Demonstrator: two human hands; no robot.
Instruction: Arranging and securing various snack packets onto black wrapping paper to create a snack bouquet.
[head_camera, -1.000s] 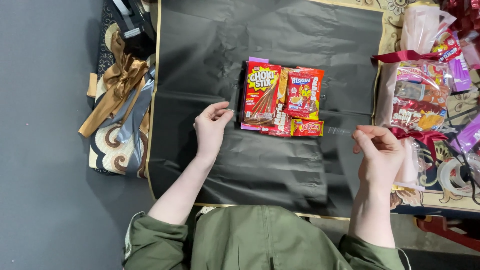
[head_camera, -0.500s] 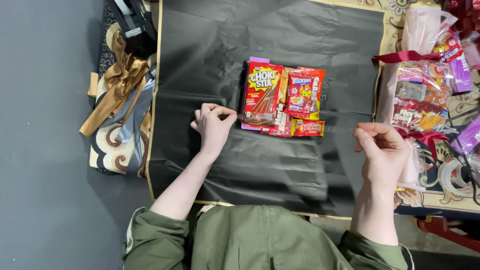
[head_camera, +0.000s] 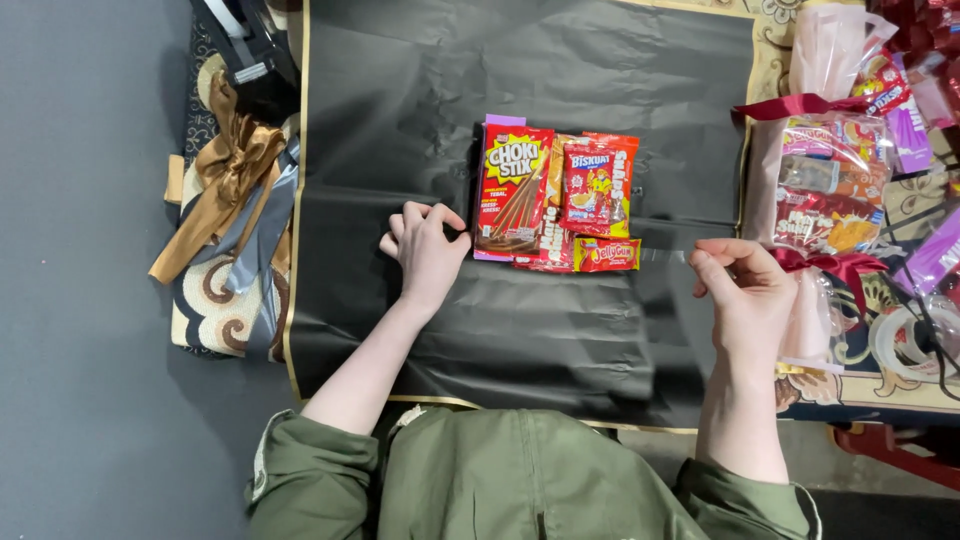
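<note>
A bundle of snack packets lies near the middle of a black sheet of wrapping paper. The bundle has a tall red packet on its left side, a smaller red packet overlapping an orange one to the right of it, and a small yellow-and-red packet along its lower edge. A purple packet underneath shows only as a thin edge at the bundle's top and left.

The left hand rests on the paper just left of the bundle, fingers curled together and knuckles up; the fingertips are tucked under, so it is hard to tell whether they touch the tall packet's edge or hold anything.

The right hand is raised to the right of the bundle, well apart from it, thumb and forefinger pinched on a strip of clear tape that runs back to the small yellow-and-red packet. The tape is nearly invisible against the paper.

Further right of the bundle, wrapped gift parcels with dark red ribbon lie partly cut off by the frame edge. Left of the bundle, beyond the paper's edge, are gold and silver ribbon bows. Green sleeves cover both forearms below.
</note>
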